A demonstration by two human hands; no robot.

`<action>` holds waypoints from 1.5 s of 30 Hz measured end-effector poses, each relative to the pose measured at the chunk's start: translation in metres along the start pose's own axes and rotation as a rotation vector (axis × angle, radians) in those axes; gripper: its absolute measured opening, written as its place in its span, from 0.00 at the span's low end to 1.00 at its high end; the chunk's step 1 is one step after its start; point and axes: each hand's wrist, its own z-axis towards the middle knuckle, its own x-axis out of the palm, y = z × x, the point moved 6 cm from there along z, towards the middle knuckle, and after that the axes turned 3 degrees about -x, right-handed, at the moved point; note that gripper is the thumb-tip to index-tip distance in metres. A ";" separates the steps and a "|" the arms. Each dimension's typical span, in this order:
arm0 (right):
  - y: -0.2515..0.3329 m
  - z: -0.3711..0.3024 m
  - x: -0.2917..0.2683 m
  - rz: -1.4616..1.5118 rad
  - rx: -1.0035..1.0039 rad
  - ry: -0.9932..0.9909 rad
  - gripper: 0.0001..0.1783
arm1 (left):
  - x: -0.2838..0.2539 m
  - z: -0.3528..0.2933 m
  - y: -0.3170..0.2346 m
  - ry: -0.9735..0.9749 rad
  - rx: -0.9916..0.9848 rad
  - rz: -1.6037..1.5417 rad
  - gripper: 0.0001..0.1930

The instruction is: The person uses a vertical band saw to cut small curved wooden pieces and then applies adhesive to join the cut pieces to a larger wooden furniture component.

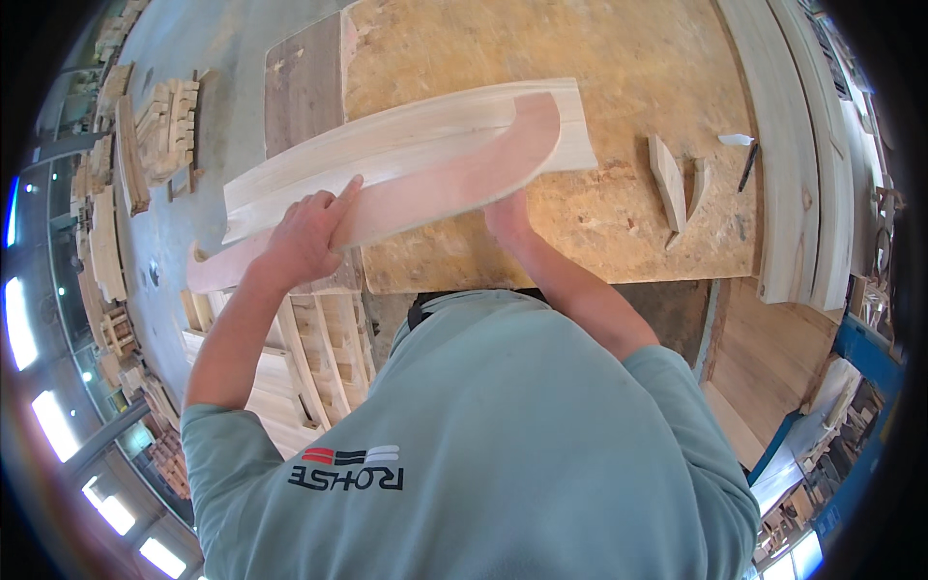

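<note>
A long, thin, pinkish curved template (440,184) with a hooked left end lies slantwise over a pale wooden board (387,121). Across its left part rests my left hand (304,237), fingers closed over the far edge and the index finger stretched along the surface. My right hand (507,215) grips the template from below at its near edge, towards the right end. The right fingers go out of sight beneath it. Under the template, the board's near edge is mostly hidden.
The worn yellowish worktable (667,77) bears small wooden offcuts (669,184), a black pen (747,167) and a white scrap (736,139). Long planks (812,145) line its right side. Slatted wood (324,353) stands by my left. Wood stacks (166,126) sit on the floor.
</note>
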 end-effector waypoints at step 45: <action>0.066 -0.111 -0.248 0.319 0.587 0.183 0.06 | 0.101 0.097 -0.104 0.733 0.193 -0.461 0.33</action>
